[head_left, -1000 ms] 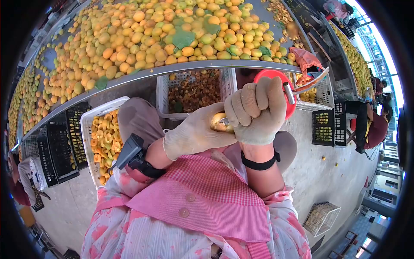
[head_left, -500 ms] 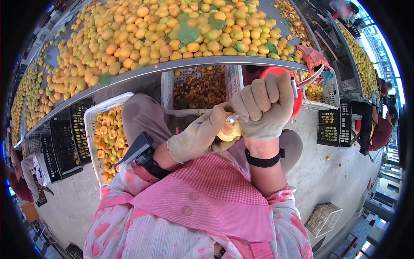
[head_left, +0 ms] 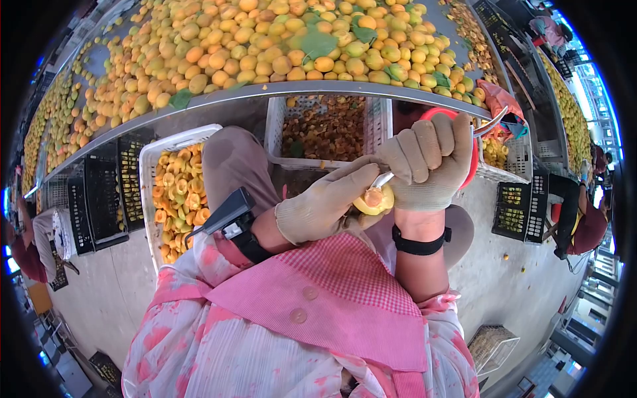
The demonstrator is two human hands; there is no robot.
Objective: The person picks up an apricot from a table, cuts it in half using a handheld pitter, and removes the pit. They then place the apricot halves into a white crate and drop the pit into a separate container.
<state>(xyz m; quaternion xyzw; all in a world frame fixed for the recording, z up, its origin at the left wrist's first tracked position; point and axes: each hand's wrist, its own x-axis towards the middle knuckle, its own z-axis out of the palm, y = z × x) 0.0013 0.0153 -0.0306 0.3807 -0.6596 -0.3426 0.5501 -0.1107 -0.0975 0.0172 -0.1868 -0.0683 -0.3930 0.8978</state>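
Between the thumb and fingers of my left hand point(head_left: 332, 202), a yellow apricot point(head_left: 383, 205) is held with its cut side showing and the brown stone visible. My right hand point(head_left: 424, 159) is wrapped in a fist round a metal pitting tool point(head_left: 383, 179). Its shiny tip touches the apricot at the stone, and its curved other end sticks out past my right thumb. Both hands wear beige gloves and are close together above my lap. The left fingers behind the fruit are partly hidden.
A metal table edge point(head_left: 265, 91) runs ahead, with heaped apricots point(head_left: 225, 53) behind it. White crates stand below: one with halved apricots point(head_left: 178, 192) at left, one with brown scraps point(head_left: 325, 132) in the middle. A red round container point(head_left: 472, 159) is behind my right hand. Co-workers sit at both sides.
The view has shifted slightly, so hands and crates appear further right. The tool's tip has turned at the apricot, and the stone shows more plainly now. Both grips stay the same.
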